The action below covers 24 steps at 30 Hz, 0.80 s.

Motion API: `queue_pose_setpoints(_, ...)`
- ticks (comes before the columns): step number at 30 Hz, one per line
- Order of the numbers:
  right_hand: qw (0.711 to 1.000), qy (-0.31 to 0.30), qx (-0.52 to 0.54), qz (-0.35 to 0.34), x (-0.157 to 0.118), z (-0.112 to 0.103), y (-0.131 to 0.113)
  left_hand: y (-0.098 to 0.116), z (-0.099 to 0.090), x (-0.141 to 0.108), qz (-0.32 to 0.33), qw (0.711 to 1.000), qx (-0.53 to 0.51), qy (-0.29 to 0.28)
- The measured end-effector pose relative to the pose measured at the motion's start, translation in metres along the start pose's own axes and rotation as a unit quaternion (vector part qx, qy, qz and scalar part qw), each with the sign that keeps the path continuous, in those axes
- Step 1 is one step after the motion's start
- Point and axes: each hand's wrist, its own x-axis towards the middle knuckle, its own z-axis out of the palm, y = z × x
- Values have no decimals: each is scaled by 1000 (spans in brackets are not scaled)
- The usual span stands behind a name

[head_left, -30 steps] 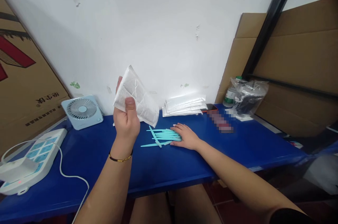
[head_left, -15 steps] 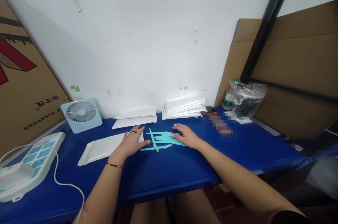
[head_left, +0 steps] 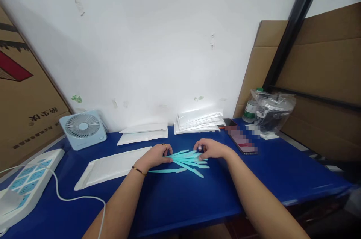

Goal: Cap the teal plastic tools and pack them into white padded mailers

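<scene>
Nearest me, the blue table [head_left: 180,201] has a wide bare strip along its front edge, so I have free room this side of the teal sticks [head_left: 187,160] to pull anything toward me.

My left hand [head_left: 156,155] has come in from the white padded envelope [head_left: 111,166] it set down half a second ago; it now sits at the left end of the sticks, fingers curled together and pinching their tips. My right hand [head_left: 210,148] has lifted from lying flat on the pile and curls over its right end, fingertips pressed on the sticks. The sticks, scattered before, now fan out between the two hands, with one lying loose just in front; I judge I am gathering them into a bundle.

Left of the sticks the envelope lies flat, and beyond it a power strip [head_left: 26,179] near the table's left edge. Right of them, a phone [head_left: 242,143]. Behind them, two envelope stacks [head_left: 199,121] and a small fan [head_left: 83,128] stand against the wall.
</scene>
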Motion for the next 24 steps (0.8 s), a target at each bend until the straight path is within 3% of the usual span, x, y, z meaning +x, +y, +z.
queue_pose_setpoints(4,999,-9,13,-32,3,6,-8,4,11,-5,30,999,-36,-6)
queue_pose_setpoints(10,999,2,12,-41,7,14,-15,0,8,-9,47,998,-19,-33)
queue_pose_setpoints(15,991,99,-16,-86,14,24,-24,-2,7,-5,24,998,-57,17)
queue_pose_setpoints(20,988,107,-14,-107,20,28,-26,-5,13,6,51,994,-39,92)
queue_pose_setpoints(24,986,125,-35,-104,23,23,-18,-11,18,19,56,994,43,84)
